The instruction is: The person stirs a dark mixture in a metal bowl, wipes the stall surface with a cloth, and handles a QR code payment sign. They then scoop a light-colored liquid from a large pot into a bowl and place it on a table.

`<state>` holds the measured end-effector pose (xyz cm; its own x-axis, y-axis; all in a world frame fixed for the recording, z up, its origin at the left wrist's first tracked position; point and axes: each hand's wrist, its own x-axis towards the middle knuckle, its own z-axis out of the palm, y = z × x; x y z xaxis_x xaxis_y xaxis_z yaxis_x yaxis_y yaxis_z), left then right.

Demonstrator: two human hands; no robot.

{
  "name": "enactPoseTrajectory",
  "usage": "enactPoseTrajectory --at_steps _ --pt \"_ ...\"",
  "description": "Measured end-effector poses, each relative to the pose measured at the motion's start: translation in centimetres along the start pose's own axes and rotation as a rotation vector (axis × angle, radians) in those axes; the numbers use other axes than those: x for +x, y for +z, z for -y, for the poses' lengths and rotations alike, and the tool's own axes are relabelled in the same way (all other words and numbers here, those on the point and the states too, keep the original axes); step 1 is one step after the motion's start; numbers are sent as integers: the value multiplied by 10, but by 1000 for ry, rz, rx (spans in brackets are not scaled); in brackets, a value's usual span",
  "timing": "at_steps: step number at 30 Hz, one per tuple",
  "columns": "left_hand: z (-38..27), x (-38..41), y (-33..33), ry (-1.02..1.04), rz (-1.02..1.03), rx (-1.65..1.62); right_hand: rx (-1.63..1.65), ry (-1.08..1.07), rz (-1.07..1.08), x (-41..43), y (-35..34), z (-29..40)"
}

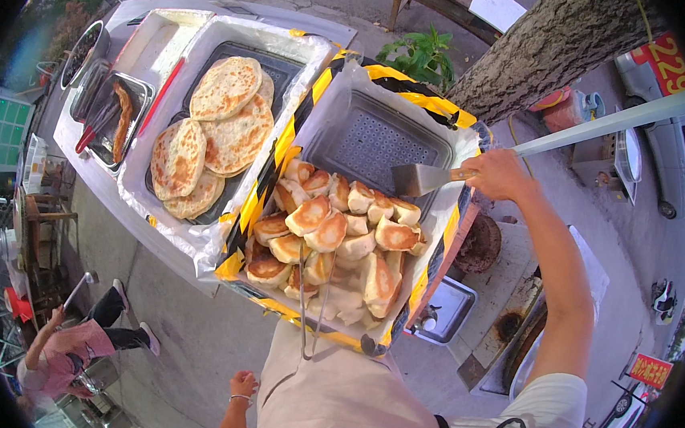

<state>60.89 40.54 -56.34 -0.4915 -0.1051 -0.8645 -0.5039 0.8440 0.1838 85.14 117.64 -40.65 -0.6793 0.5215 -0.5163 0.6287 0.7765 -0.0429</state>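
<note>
My right hand (499,174) grips the wooden handle of a wide metal scraper (421,179). The blade is over the bare part of a dark perforated tray (381,129), inside a foam box (467,144) lined with clear plastic and edged in yellow-black tape. Browned pan-fried buns (327,232) are heaped in the near half of that box, just beside the blade. Metal tongs (302,301) lean among the buns, their bend over the near rim. Low by my apron, my left hand (243,383) hangs with fingers somewhat curled, apart from the box; I see nothing in it.
Round flatbreads (230,90) lie in the adjoining foam box (299,51). Beyond it, a metal tray (142,88) holds a fried dough stick (122,119). A tree trunk (545,35) and pale pole (613,123) stand right. A person (78,349) holds a ladle at left.
</note>
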Motion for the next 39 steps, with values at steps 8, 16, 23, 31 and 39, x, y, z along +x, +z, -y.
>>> enactPoseTrajectory --at_steps 8,16,23,31,39 --pt "19 13 0 -23 13 -19 56 -79 -123 -2 11 -4" --pt "11 5 6 -19 10 -4 14 91 -54 -25 -22 -14" --pt "18 25 8 58 26 -6 154 99 -11 -4 4 5" --pt "15 18 2 37 33 -12 -41 151 103 -18 2 -15" --pt "14 31 10 48 40 -57 41 229 47 -19 -16 1"
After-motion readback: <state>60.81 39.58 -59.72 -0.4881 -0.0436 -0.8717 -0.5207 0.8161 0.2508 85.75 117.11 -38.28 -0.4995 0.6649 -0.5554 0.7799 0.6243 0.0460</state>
